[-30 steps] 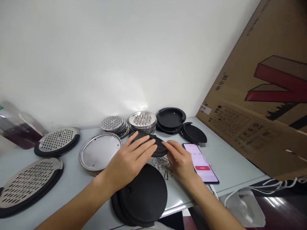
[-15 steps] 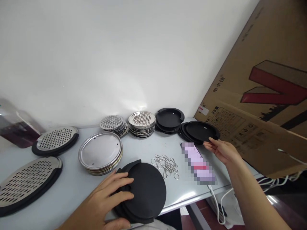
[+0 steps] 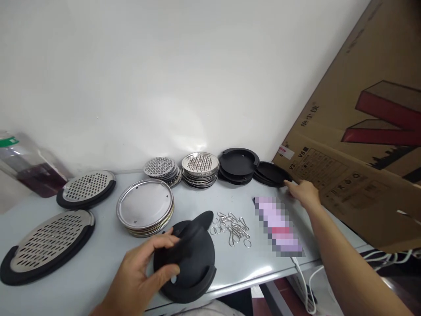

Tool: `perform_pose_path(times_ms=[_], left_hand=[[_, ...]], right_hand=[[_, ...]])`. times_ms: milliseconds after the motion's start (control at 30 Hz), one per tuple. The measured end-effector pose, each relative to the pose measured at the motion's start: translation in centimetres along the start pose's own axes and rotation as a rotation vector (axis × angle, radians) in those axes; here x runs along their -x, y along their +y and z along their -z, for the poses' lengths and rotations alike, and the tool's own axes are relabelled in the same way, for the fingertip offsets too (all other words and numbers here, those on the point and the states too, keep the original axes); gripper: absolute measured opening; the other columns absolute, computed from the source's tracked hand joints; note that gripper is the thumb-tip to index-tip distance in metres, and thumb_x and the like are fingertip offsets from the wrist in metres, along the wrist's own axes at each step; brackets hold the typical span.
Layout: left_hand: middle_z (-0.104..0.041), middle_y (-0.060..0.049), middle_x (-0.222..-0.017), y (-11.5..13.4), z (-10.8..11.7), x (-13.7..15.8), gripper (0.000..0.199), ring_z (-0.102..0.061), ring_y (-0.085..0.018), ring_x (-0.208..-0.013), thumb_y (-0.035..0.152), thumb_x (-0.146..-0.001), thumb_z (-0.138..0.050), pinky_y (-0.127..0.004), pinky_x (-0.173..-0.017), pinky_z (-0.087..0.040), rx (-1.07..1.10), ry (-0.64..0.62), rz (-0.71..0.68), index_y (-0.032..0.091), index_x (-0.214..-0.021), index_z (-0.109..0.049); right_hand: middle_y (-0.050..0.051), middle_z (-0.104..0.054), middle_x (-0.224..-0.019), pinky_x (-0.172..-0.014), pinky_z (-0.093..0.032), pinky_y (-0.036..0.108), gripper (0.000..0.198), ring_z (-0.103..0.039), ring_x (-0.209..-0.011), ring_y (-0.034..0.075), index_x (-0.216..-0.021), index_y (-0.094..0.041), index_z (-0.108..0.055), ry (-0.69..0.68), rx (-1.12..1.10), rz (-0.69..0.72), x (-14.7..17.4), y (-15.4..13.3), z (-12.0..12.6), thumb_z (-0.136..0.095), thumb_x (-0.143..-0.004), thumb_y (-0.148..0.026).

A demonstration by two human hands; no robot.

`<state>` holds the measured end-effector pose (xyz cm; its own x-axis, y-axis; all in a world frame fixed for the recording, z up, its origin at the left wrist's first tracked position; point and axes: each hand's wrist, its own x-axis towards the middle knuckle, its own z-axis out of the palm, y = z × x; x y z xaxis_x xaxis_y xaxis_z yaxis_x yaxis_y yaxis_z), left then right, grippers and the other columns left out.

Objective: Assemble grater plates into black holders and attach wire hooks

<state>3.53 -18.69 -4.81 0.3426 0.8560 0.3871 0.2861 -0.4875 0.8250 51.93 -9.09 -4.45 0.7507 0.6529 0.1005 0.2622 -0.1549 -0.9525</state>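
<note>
The left hand (image 3: 141, 267) pinches a tilted, motion-blurred disc (image 3: 190, 243) over the near stack (image 3: 197, 287). The right hand (image 3: 304, 193) touches the far discs (image 3: 271, 174); whether its fingers grip, I cannot tell.

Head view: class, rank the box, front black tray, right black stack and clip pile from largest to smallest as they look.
1. Box
2. Front black tray, partly hidden
3. Right black stack and clip pile: too alike to rank
Nearness may enlarge the tray.

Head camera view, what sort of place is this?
Possibly a small workshop: black round pieces, stacked perforated metal discs and loose metal clips share one table.
</note>
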Motion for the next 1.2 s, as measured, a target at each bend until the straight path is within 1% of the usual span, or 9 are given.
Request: perform_pose_path(times_ms=[133, 200, 333, 400, 533, 700, 867, 1000, 1200], left_hand=[[-0.073, -0.003, -0.086, 2.8, 1.0, -3.3, 0.014, -0.07, -0.017, -0.078, 0.033, -0.087, -0.065, -0.022, -0.068, -0.058, 0.235, 0.112, 0.338, 0.022, -0.096, -0.065], [-0.069, 0.0, -0.079, 4.7, 1.6, -5.2, 0.018, -0.065, -0.013, -0.073, 0.037, -0.085, -0.068, -0.017, -0.064, -0.054, 0.234, 0.121, 0.341, 0.022, -0.092, -0.065], [-0.066, 0.002, -0.075, 7.9, 2.1, -8.1, 0.031, -0.06, -0.011, -0.067, 0.046, -0.077, -0.075, -0.015, -0.058, -0.049, 0.212, 0.134, 0.357, 0.022, -0.093, -0.066], [-0.067, 0.001, -0.074, 8.8, 2.1, -8.7, 0.036, -0.061, -0.013, -0.064, 0.051, -0.077, -0.075, -0.018, -0.056, -0.05, 0.323, 0.133, 0.405, 0.022, -0.096, -0.066], [-0.072, -0.004, -0.089, 8.2, 3.0, -8.1, 0.039, -0.068, -0.02, -0.079, 0.05, -0.081, -0.071, -0.026, -0.066, -0.056, 0.595, 0.138, 0.496, 0.022, -0.108, -0.066], [-0.07, -0.006, -0.116, 5.2, 5.4, -6.3, 0.041, -0.064, -0.024, -0.107, 0.036, -0.085, -0.07, -0.031, -0.089, -0.054, 0.576, -0.118, 0.615, 0.025, -0.124, -0.061], [-0.07, -0.002, -0.111, 4.8, 5.5, -8.1, 0.052, -0.065, -0.023, -0.103, 0.035, -0.082, -0.074, -0.031, -0.088, -0.052, 0.234, -0.433, 0.476, 0.03, -0.13, -0.057], [-0.072, 0.0, -0.095, 5.6, 3.7, -10.5, 0.03, -0.066, -0.02, -0.091, 0.035, -0.082, -0.071, -0.027, -0.08, -0.049, -0.017, -0.467, 0.305, 0.026, -0.111, -0.07], [-0.074, -0.001, -0.086, 4.0, 2.9, -10.3, 0.026, -0.068, -0.02, -0.08, 0.039, -0.082, -0.07, -0.024, -0.065, -0.047, 0.108, -0.576, 0.439, 0.021, -0.1, -0.071]], right_hand=[[0.011, -0.068, -0.083, -0.075, -0.051, 0.039, 0.038, -0.066, -0.087, 0.027, -0.103, -0.014, -0.07, 0.017, 0.129, 0.148, 5.2, -3.8, 0.4, -0.076, -0.072, -0.035], [0.007, -0.067, -0.079, -0.065, -0.054, 0.038, 0.048, -0.064, -0.069, 0.022, -0.119, -0.016, -0.065, -0.34, 0.055, 0.289, 9.8, -5.9, -0.8, -0.068, -0.081, -0.046], [0.012, -0.062, -0.123, -0.068, -0.061, 0.035, 0.067, -0.065, -0.102, 0.025, -0.14, -0.029, -0.047, -0.978, -0.12, 0.36, 18.1, -8.6, -5.8, -0.074, -0.079, -0.037], [0.009, -0.066, -0.112, -0.068, -0.06, 0.033, 0.071, -0.067, -0.096, 0.023, -0.141, -0.028, -0.044, -0.933, -0.205, 0.445, 20.0, -8.9, -8.1, -0.076, -0.078, -0.029], [0.0, -0.066, -0.071, -0.062, -0.056, 0.03, 0.027, -0.066, -0.062, 0.015, -0.119, -0.021, -0.063, -0.833, -0.195, 0.637, 20.0, -9.1, -9.0, -0.058, -0.093, -0.023], [0.01, -0.069, -0.103, -0.074, -0.055, 0.033, 0.029, -0.067, -0.088, 0.019, -0.121, -0.021, -0.063, -0.745, 0.05, 1.086, 19.2, -10.3, -6.4, -0.049, -0.097, -0.014], [0.016, -0.067, -0.104, -0.073, -0.057, 0.035, 0.03, -0.065, -0.09, 0.023, -0.123, -0.012, -0.059, -0.752, 0.131, 1.332, 20.9, -10.8, -6.9, -0.046, -0.096, -0.009], [0.017, -0.066, -0.101, -0.071, -0.057, 0.035, 0.031, -0.065, -0.087, 0.023, -0.125, -0.01, -0.058, -0.791, 0.143, 1.322, 20.8, -10.5, -8.2, -0.044, -0.097, -0.01], [0.01, -0.063, -0.101, -0.07, -0.054, 0.03, 0.03, -0.062, -0.083, 0.018, -0.125, -0.019, -0.059, -0.94, 0.136, 1.123, 20.0, -9.1, -7.9, -0.047, -0.098, -0.015]])
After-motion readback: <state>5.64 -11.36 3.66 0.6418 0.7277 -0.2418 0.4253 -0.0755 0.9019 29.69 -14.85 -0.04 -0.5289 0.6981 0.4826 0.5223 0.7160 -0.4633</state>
